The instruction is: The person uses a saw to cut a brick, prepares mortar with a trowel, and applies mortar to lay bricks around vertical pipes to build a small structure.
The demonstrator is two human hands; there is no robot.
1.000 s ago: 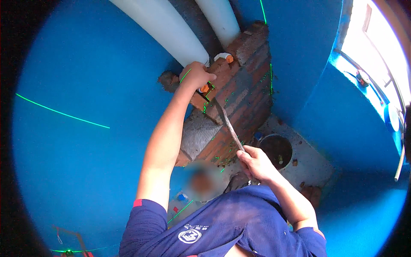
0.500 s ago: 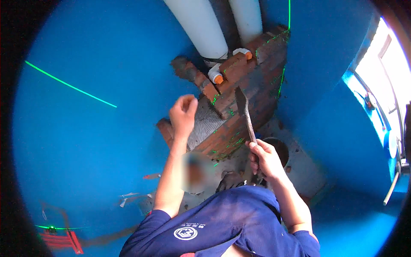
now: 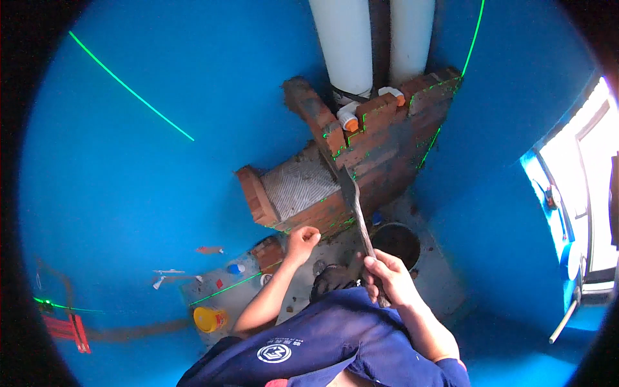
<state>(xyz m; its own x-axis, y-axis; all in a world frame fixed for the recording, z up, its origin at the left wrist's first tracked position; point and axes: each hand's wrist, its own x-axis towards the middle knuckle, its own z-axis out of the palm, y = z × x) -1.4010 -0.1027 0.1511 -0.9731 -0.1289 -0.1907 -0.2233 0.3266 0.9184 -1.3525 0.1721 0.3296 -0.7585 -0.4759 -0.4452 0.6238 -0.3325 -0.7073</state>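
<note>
My right hand (image 3: 383, 277) grips the handle of a long dark-bladed trowel (image 3: 361, 219), its blade angled up against or just before the brickwork (image 3: 403, 151). My left hand (image 3: 303, 242) is curled below a ledge with a grey ridged surface (image 3: 300, 187); whatever it holds, if anything, is hidden. A brick (image 3: 256, 200) stands on edge at that ledge's left end. A narrow column of bricks (image 3: 309, 106) rises left of two white fittings with orange caps (image 3: 348, 122), set in the brickwork at the foot of two large white pipes (image 3: 345, 39).
Blue walls (image 3: 148, 187) surround me. A dark round bucket (image 3: 396, 238), a yellow bucket (image 3: 209, 319) and loose bricks (image 3: 267, 251) are on the floor. A red tool (image 3: 80, 332) is at lower left. A bright window (image 3: 593, 180) with rods and hoses on its sill is at right.
My left hand has left the top of the brickwork and moved down below the ridged ledge. The trowel and right hand sit lower in view; the brickwork appears shifted as my view turned.
</note>
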